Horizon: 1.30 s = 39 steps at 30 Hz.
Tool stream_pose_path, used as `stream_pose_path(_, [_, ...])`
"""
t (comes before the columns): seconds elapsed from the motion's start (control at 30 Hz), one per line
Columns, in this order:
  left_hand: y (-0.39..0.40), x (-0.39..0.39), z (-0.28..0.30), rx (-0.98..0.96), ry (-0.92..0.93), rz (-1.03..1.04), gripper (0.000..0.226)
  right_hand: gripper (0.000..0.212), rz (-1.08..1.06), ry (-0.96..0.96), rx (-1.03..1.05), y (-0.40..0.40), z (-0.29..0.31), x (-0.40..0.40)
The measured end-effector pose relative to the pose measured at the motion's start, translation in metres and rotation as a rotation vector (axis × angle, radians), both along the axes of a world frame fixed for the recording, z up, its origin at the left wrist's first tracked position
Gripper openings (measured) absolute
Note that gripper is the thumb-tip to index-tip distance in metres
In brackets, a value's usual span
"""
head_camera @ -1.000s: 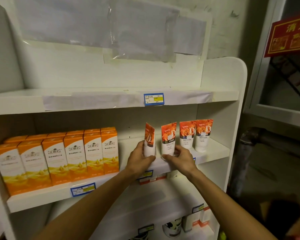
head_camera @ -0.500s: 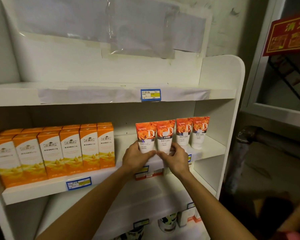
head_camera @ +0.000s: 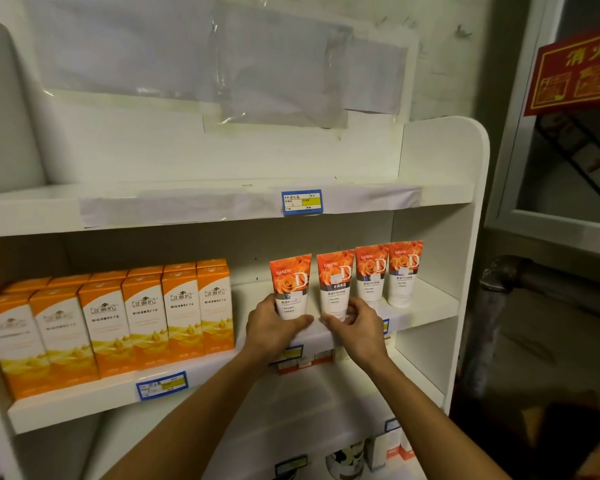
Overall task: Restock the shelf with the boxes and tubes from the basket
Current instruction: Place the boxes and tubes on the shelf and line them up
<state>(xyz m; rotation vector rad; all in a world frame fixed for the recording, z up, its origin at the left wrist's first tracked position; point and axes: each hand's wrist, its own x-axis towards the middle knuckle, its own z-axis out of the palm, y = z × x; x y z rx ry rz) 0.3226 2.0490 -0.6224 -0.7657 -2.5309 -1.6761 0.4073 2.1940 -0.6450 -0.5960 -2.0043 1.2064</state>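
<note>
Tubes stand in a row of four on the middle shelf (head_camera: 426,317), right of the orange boxes (head_camera: 146,323). We cannot see the caps of the two left tubes, because our hands cover them, and the small print on all labels is too blurred to read. Our left hand (head_camera: 274,329) grasps the first tube (head_camera: 290,285) at its bottom, fingers curled round it. Our right hand (head_camera: 355,329) holds the second tube (head_camera: 335,284) the same way. The basket is not visible.
</note>
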Motion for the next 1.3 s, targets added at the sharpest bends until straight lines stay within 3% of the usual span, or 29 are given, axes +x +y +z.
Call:
stream_pose_path(0.73, [0.0,-0.007,-0.004,-0.014,0.011,-0.017,0.055,0.06,-0.016,0.044,-0.008,-0.007,0.001,0.003])
stream_pose_path(0.9, [-0.003,-0.003,0.001,0.057,-0.035,-0.026,0.066,0.024,-0.331,0.301,-0.028,-0.002,0.008,0.028])
stream_pose_path(1.0, [-0.004,-0.002,0.002,0.077,-0.051,-0.042,0.059,0.04,-0.446,0.226,-0.017,0.012,0.018,0.027])
stream_pose_path(1.13, [-0.007,-0.001,0.003,0.082,-0.064,-0.057,0.054,0.062,-0.389,0.031,0.024,0.027,0.022,0.017])
stream_pose_path(1.3, [-0.008,0.001,0.004,0.082,-0.072,-0.063,0.045,0.054,-0.34,-0.045,0.032,0.032,0.023,0.011])
